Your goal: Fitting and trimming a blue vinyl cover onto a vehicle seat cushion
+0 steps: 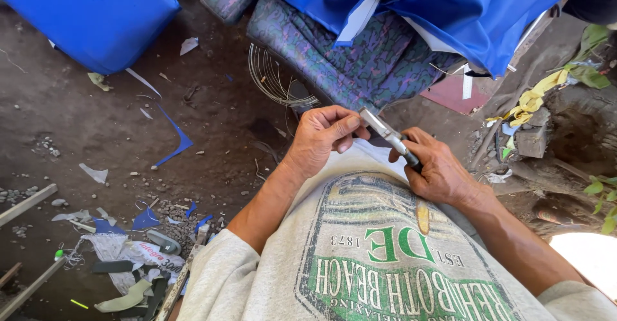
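Now both hands grip a thin metal tool (389,134); left hand (324,134) pinches its tip, right hand (437,170) clamps its handle; open dirt ground (96,122) lies leftward.

Smooth metal tool (385,132), glossy blue vinyl cover (450,12), rough dirt ground (96,128).

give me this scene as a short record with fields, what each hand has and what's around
left hand: left hand pinches the upper end of a slim metal tool
right hand: right hand closes round the tool's dark lower end
in front: patterned cushion under blue sheeting
ground: dirt floor with a wire coil, blue scraps and paper litter
right edge: green leaves
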